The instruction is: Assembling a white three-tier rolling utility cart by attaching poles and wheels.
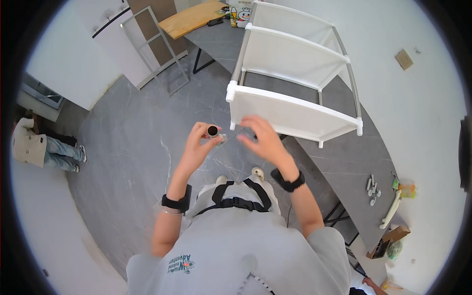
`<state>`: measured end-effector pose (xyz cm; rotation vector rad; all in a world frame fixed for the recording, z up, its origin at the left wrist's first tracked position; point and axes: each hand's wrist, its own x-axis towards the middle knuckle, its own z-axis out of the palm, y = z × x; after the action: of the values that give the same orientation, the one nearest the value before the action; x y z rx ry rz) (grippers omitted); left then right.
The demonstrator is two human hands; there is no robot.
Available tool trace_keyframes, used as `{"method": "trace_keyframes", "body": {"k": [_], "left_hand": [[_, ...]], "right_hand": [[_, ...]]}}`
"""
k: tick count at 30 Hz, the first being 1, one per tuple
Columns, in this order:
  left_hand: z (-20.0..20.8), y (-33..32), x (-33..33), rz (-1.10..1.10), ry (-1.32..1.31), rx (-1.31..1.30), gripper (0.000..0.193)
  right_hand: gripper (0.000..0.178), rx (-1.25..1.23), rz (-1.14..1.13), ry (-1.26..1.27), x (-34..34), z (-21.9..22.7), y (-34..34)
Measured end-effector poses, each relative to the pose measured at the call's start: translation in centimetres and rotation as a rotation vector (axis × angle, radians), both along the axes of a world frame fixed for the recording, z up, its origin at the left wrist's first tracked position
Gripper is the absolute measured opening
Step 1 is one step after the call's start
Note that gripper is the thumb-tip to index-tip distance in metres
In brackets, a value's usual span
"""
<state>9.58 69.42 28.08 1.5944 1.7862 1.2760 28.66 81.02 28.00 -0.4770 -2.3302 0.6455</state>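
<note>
My left hand (199,143) is closed round a short tube (213,131) whose round black end points up at me. A small pale, partly see-through piece (222,139) shows beside its fingertips; what it is I cannot make out. My right hand (261,139) hangs a little to the right, fingers apart and slightly blurred, with nothing visible in it. Just beyond both hands stands a white tiered rack (290,110) with grey poles and white corner joints. The right fingers overlap its near lower corner in the picture, and whether they touch it I cannot tell.
The rack rests on a long grey table (339,169). Several grey-white connector pieces (372,190) and a white curved bar (392,210) lie toward its right end. A wooden board (191,18) is at the back. A frame (155,49) leans far left; another person (44,143) stands at left.
</note>
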Motion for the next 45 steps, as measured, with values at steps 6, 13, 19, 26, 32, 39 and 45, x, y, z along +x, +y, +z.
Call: {"method": "trace_keyframes", "body": {"k": [6,13,19,26,32,39,45], "left_hand": [[0.1,2.2,3.2,-0.226,-0.679,-0.162,0.024],[-1.8,5.7,9.5,-0.477,-0.835,-0.437,0.022],[-1.2,6.6,16.9,-0.655,-0.786,-0.481,0.02],[-1.9,7.0,24.8,-0.604,-0.859,-0.684,0.026],[-2.5,7.4,34.0,-0.687,-0.881,-0.756,0.028],[-1.8,7.3,43.0,-0.92,0.354,0.285,0.038],[-2.5,8.4,48.3,-1.073,0.539,0.338,0.033]], "right_hand": [[0.039,-0.532,-0.214,0.173,2.1,-3.2,-5.1],[0.032,-0.428,-0.639,0.169,9.2,-2.9,-8.4],[0.04,-0.341,-0.888,0.296,15.3,-3.0,-10.9],[0.038,-0.156,-0.914,0.139,22.5,-2.4,-12.6],[0.028,-0.426,-0.994,0.397,30.5,-2.9,-13.2],[0.025,-0.564,-1.03,0.5,39.8,-4.2,-13.2],[0.02,-0.8,-0.923,0.852,44.3,-5.0,-12.3]]}}
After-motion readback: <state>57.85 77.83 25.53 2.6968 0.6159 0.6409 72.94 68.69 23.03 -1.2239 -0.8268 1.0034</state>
